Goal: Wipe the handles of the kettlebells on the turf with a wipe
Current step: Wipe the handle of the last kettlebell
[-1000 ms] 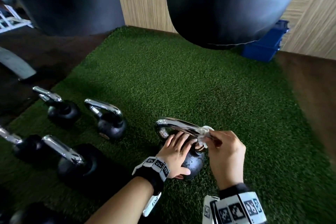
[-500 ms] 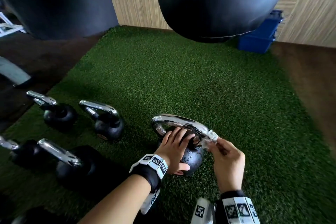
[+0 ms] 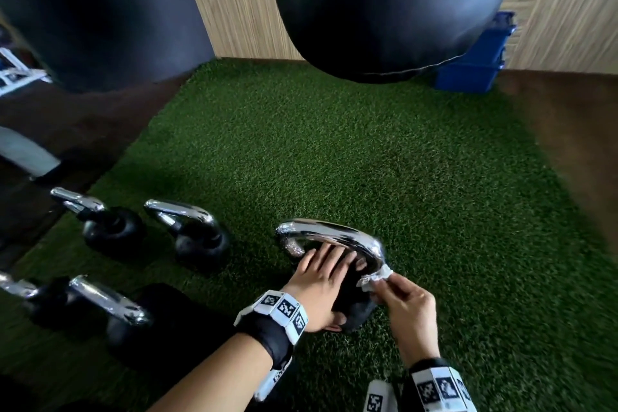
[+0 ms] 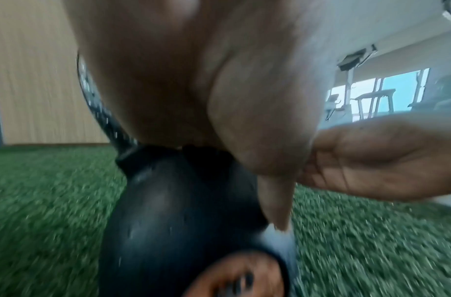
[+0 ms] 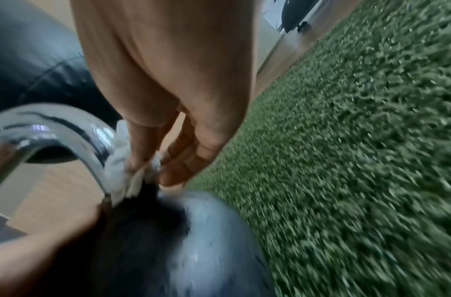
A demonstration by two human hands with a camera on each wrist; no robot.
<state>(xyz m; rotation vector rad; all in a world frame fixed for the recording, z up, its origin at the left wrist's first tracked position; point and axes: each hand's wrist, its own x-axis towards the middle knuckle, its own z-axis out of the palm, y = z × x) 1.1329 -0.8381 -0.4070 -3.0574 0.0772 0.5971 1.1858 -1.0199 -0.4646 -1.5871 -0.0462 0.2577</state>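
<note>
- Pinching the crumpled wipe (image 3: 376, 277), the right hand (image 3: 406, 311) presses it against the chrome handle (image 3: 329, 236).
- Left hand (image 3: 319, 281) lies flat, fingers straight, on the kettlebell (image 4: 183, 201).

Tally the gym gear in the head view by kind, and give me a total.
Chrome-handled kettlebells: 5
White wipe: 1
Black punching bags: 2
Blue bin: 1
Total: 9
The dark bottom-left corner is too dim to count.
</note>
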